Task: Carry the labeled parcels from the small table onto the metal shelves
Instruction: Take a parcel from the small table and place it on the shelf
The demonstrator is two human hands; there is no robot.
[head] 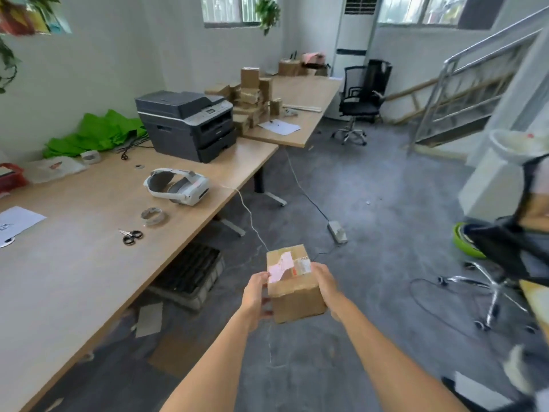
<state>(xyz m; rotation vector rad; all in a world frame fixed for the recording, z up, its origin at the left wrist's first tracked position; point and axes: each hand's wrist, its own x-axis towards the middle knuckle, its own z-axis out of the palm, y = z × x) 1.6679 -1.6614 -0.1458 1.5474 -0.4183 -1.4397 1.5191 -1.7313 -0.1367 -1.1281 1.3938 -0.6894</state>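
Note:
A small brown cardboard parcel with a white and pink label on its top is held in the air above the grey floor, in the lower middle of the head view. My left hand grips its left side and my right hand grips its right side. Far off on the further wooden table stands a pile of several more cardboard parcels. No metal shelves are in view.
A long wooden table runs along my left with a grey printer, a white headset, tape and scissors. On the floor are a power strip with cables, a black office chair, another chair at right and a metal staircase.

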